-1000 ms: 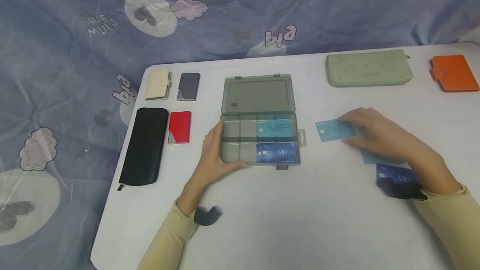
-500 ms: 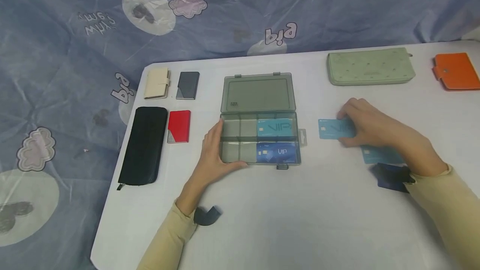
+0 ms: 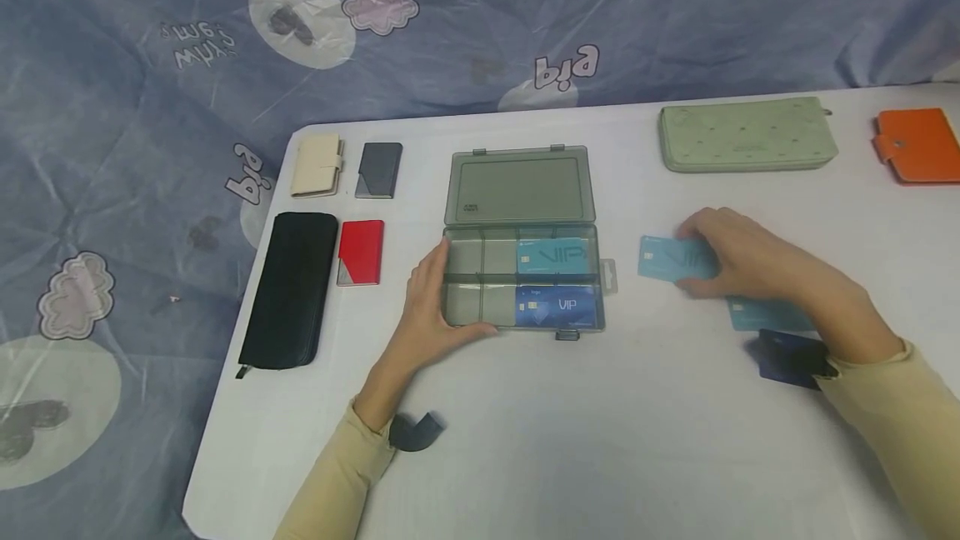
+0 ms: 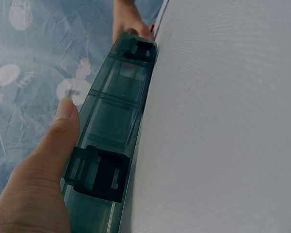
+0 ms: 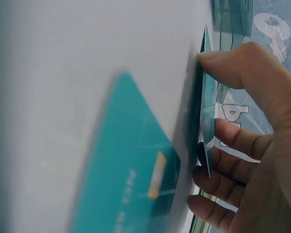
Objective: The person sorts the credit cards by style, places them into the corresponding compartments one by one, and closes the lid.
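Observation:
A translucent grey-green divided box (image 3: 462, 302) lies with its lid (image 3: 520, 187) tipped back. Its right compartments hold a light blue VIP card (image 3: 555, 257) above a dark blue one (image 3: 534, 311). My left hand (image 3: 423, 307) rests at the box's lower left corner, fingers along the left side and thumb stretched along the front rim. To the right, my right hand (image 3: 750, 257) pinches another light blue VIP card (image 3: 663, 257) at its edges; in the right wrist view this card (image 5: 208, 104) appears nearly edge-on between thumb and fingers, close over the table.
Partly under the right forearm lie a light blue card (image 3: 765, 315) and a dark blue card (image 3: 780, 357). A green wallet (image 3: 750, 136) and an orange card holder (image 3: 918, 144) lie behind. On the left are black (image 3: 288, 290), cream (image 3: 315, 165), grey (image 3: 378, 169) and red (image 3: 361, 252) cases.
The card in my right hand has turned level, and that hand's wrist has shifted a little up and left, covering more of the dark blue card. My left hand has stayed at the box.

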The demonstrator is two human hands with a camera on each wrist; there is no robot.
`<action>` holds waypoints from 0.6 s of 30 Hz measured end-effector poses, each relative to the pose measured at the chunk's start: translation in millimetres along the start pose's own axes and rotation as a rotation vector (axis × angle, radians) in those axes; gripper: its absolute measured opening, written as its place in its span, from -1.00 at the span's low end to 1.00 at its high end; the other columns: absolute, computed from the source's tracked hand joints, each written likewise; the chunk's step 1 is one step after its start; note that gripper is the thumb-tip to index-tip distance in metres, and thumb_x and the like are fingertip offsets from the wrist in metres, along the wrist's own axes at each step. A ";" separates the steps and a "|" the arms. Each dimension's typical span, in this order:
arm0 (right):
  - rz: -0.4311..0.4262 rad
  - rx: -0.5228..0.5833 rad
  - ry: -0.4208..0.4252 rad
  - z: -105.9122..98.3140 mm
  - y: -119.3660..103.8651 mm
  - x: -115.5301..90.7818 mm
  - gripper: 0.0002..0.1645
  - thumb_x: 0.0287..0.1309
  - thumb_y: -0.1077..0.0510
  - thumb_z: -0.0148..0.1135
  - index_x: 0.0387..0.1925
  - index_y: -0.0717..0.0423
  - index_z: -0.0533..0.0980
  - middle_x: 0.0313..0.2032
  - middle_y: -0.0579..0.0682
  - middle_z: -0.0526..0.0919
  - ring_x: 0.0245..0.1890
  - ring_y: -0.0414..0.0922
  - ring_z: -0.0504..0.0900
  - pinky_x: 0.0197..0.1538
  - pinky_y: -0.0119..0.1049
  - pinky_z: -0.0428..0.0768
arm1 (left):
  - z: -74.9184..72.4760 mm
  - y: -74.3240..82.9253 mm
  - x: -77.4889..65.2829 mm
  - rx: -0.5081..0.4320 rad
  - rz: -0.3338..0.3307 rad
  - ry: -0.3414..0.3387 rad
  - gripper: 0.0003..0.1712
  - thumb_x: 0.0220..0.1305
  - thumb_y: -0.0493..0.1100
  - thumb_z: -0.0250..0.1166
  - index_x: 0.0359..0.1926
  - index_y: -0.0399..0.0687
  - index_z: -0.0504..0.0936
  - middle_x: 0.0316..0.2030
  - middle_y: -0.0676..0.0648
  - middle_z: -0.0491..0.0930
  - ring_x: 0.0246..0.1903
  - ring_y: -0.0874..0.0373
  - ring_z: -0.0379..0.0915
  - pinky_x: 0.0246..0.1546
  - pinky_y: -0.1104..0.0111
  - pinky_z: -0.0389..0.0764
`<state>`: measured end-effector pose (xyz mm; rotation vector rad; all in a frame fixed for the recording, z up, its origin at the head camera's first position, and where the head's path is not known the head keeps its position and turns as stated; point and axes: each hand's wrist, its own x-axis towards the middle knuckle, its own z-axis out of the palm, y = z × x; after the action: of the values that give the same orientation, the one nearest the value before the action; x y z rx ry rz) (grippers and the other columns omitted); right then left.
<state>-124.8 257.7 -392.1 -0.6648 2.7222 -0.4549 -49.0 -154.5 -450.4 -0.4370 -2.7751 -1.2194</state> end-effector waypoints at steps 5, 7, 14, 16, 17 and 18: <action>-0.020 -0.019 0.009 0.0 -4.1 -1.2 -0.28 -0.26 -0.05 0.51 -0.04 0.19 0.46 -0.16 0.04 0.55 -0.20 -0.06 0.41 -0.09 -0.10 0.43 | -0.3 0.6 -0.4 0.001 -0.002 0.000 0.40 -0.32 0.24 0.51 0.46 0.00 -0.14 0.39 -0.06 0.00 0.29 0.11 -0.05 0.14 0.01 0.25; -0.023 -0.033 0.016 -1.0 -4.5 -1.7 -0.28 -0.26 -0.06 0.50 -0.05 0.19 0.48 -0.15 0.04 0.55 -0.19 -0.05 0.43 -0.07 -0.07 0.44 | -0.1 0.7 -0.3 -0.001 -0.003 0.000 0.40 -0.31 0.24 0.51 0.46 0.01 -0.14 0.39 -0.06 0.00 0.29 0.11 -0.06 0.14 0.01 0.25; -0.029 -0.020 0.092 -12.3 -5.1 -3.0 -0.30 -0.32 -0.05 0.54 -0.07 0.15 0.53 -0.16 0.06 0.58 -0.16 -0.02 0.47 -0.05 0.00 0.45 | 0.5 0.4 0.3 -0.002 0.016 -0.003 0.39 -0.29 0.24 0.49 0.46 -0.02 -0.14 0.39 -0.07 0.00 0.32 0.13 -0.09 0.17 0.03 0.22; -0.048 -0.006 0.130 -17.2 -10.7 -1.7 -0.33 -0.33 0.01 0.55 -0.09 0.14 0.53 -0.18 0.04 0.59 -0.17 -0.04 0.47 -0.05 -0.02 0.44 | 0.3 0.5 -0.1 -0.002 0.018 0.000 0.39 -0.29 0.24 0.49 0.45 -0.03 -0.14 0.39 -0.08 0.01 0.32 0.13 -0.08 0.17 0.03 0.22; -0.064 0.000 0.145 -19.5 -14.6 -0.3 -0.35 -0.33 0.03 0.54 -0.10 0.14 0.53 -0.19 0.03 0.59 -0.18 -0.05 0.47 -0.06 -0.04 0.44 | 0.2 0.5 -0.2 -0.002 0.018 0.000 0.39 -0.29 0.24 0.49 0.45 -0.03 -0.14 0.39 -0.08 0.01 0.32 0.13 -0.08 0.17 0.03 0.22; -0.083 0.007 0.162 -21.6 -19.6 1.2 -0.37 -0.33 0.06 0.53 -0.11 0.14 0.54 -0.21 0.01 0.59 -0.19 -0.06 0.47 -0.07 -0.06 0.44 | 0.1 0.5 -0.3 -0.002 0.017 0.000 0.39 -0.29 0.24 0.49 0.45 -0.03 -0.14 0.39 -0.08 0.01 0.32 0.13 -0.08 0.17 0.03 0.23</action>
<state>-125.9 245.5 -365.6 -0.7726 2.8503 -0.5602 -48.5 -154.2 -450.2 -0.4595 -2.7644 -1.2191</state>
